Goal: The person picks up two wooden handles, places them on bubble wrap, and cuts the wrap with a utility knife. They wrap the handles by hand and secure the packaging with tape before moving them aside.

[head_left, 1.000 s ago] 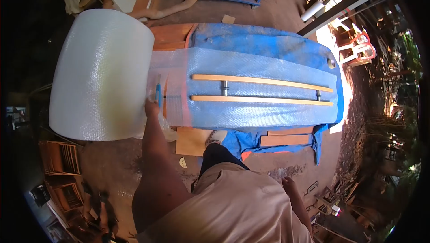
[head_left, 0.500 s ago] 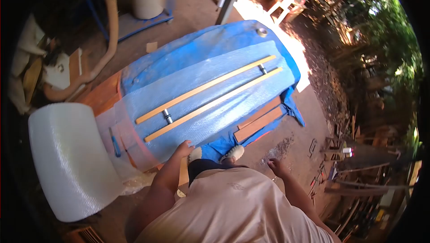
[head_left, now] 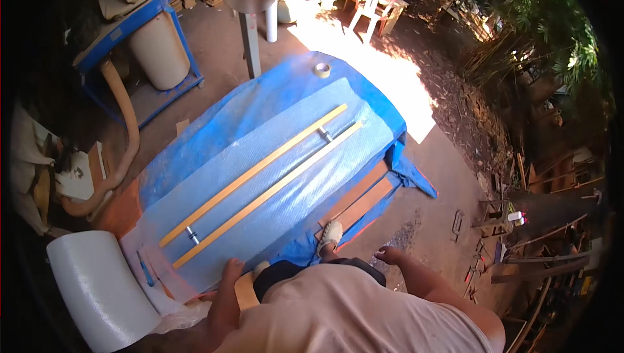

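Observation:
Two long yellow wooden strips [head_left: 260, 177], joined by short metal pieces [head_left: 192, 235], lie on a sheet of bubble wrap [head_left: 240, 158] over a blue tarp [head_left: 286, 75]. My left hand [head_left: 234, 267] hangs beside the near edge of the wrap, touching nothing I can see; its fingers are small and unclear. My right hand [head_left: 389, 255] is out over the floor to the right of my body, with its fingers curled and any content too small to make out. A roll of tape [head_left: 322, 70] sits on the far end of the tarp. A blue-handled tool [head_left: 147, 274] rests near the wrap's left end.
A big bubble wrap roll [head_left: 101, 291] stands at the lower left. Brown boards [head_left: 364, 200] lie along the tarp's right side. Beyond are a blue-framed machine [head_left: 185, 41] with a hose, a post [head_left: 249, 44] and a white chair [head_left: 374, 8]. Tools and racks line the right.
The view has turned and moved, so the tarp and strips appear lower and further left. One foot has stepped forward beside the brown boards. The strips rest as before on the wrap.

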The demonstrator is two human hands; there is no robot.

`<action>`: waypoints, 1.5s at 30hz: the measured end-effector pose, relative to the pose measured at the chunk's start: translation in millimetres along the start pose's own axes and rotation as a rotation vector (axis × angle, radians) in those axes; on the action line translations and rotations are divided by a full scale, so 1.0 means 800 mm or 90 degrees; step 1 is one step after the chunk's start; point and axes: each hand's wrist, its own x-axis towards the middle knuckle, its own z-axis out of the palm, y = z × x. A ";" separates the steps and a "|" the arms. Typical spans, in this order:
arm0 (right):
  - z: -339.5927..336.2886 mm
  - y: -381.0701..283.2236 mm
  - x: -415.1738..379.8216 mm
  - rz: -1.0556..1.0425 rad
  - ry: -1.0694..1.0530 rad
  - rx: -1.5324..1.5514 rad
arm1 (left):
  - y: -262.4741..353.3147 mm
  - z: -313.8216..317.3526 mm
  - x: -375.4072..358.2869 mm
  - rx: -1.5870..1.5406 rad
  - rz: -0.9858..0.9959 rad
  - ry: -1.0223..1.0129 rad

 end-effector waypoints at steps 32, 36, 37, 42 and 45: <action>-0.416 0.193 0.326 -0.164 -0.023 -0.151 | 0.451 0.249 0.116 -0.203 -0.050 0.031; -0.498 0.083 0.431 -0.376 -0.109 -0.089 | 0.549 0.302 0.037 -0.161 0.012 0.098; -0.504 0.064 0.476 -0.304 -0.169 -0.158 | 0.553 0.317 0.022 -0.160 -0.036 0.104; -0.482 -0.091 0.524 -0.337 -0.193 -0.245 | 0.525 0.340 -0.024 -0.235 -0.165 0.150; -0.431 -0.176 0.515 -0.489 -0.192 -0.347 | 0.485 0.335 -0.012 -0.109 -0.296 0.184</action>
